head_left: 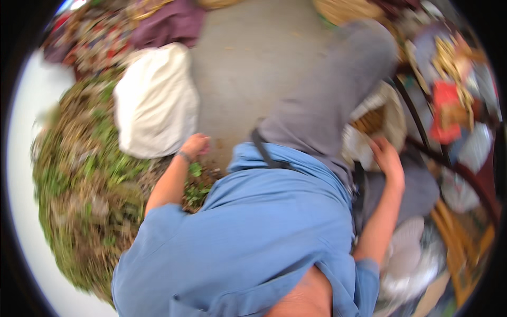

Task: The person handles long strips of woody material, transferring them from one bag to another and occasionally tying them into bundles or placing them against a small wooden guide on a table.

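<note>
My left hand (pixel 196 146), a dark band at its wrist, is just off the lower right corner of a full white cloth sack (pixel 157 103). Its fingers look curled, and blur hides anything inside them. Below it a few green leaves (pixel 196 169) stick out of a big heap of green and brown plant matter (pixel 90 195). On the other side, beside my bent leg, my right hand (pixel 388 158) pinches the rim of an open pale sack (pixel 392 111). Brown stuff (pixel 369 121) shows inside that sack, its kind too blurred to tell.
Grey floor (pixel 245 68) stretches ahead, with purple cloth (pixel 171 24) at the far left. On the right a dark curved frame (pixel 470 177) stands among clutter: a red packet (pixel 444 108), plastic bags (pixel 417 267) and a yellow-brown wooden piece (pixel 455 248).
</note>
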### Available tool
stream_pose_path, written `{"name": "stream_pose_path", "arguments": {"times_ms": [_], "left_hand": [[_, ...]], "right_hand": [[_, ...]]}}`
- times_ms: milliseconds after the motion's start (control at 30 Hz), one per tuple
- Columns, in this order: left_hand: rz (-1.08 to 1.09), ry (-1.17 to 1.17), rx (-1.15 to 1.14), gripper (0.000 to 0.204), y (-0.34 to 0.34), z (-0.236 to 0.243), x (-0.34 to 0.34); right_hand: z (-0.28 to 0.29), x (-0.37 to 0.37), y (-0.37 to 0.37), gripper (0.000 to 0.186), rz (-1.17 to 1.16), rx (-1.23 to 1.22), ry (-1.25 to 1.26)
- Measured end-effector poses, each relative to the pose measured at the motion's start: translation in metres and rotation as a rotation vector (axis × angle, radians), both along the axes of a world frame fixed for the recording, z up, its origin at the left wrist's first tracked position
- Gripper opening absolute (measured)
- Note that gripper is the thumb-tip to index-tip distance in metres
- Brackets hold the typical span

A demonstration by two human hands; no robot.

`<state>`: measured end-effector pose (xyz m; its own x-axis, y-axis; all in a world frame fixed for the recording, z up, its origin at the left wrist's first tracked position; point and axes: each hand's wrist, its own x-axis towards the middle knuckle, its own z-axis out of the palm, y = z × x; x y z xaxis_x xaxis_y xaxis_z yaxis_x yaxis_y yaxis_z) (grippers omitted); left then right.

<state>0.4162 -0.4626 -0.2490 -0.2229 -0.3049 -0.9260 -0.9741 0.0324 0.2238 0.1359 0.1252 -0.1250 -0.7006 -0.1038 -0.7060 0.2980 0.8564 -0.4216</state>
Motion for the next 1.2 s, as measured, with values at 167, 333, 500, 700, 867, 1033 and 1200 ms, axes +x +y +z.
{"name": "stream_pose_path", "arguments": {"times_ms": [167, 333, 500, 700, 867, 1033, 1200], "left_hand": [[0.039, 0.004, 0.096, 0.026, 0.036, -0.005, -0.034], [-0.231, 0.184, 0.130, 0.033, 0.075, 0.037, -0.132], [-0.390, 0.660, -0.090, 0.033, 0.086, 0.097, -0.229], [-0.649, 1.135, -0.363, 0.031, 0.221, 0.249, -0.303], [-1.045, 0.931, -0.158, 0.064, 0.316, 0.196, -0.323], [-1.181, 0.696, -0.168, 0.072, 0.344, 0.076, -0.333], [-1.182, 0.645, -0.215, 0.048, 0.343, 0.062, -0.351]], "right_hand": [[-0.003, -0.011, -0.005, 0.035, 0.065, 0.031, 0.051], [-0.016, 0.004, 0.032, 0.037, -0.060, 0.076, 0.058], [-0.032, 0.014, 0.048, 0.038, 0.044, 0.261, 0.058], [-0.023, 0.003, 0.068, 0.049, -0.239, 0.527, 0.310], [-0.090, 0.022, 0.118, 0.083, -0.301, 0.447, 0.104], [-0.117, 0.028, 0.119, 0.073, -0.275, 0.208, -0.274], [-0.082, -0.002, 0.097, 0.048, -0.329, 0.361, -0.022]]}}
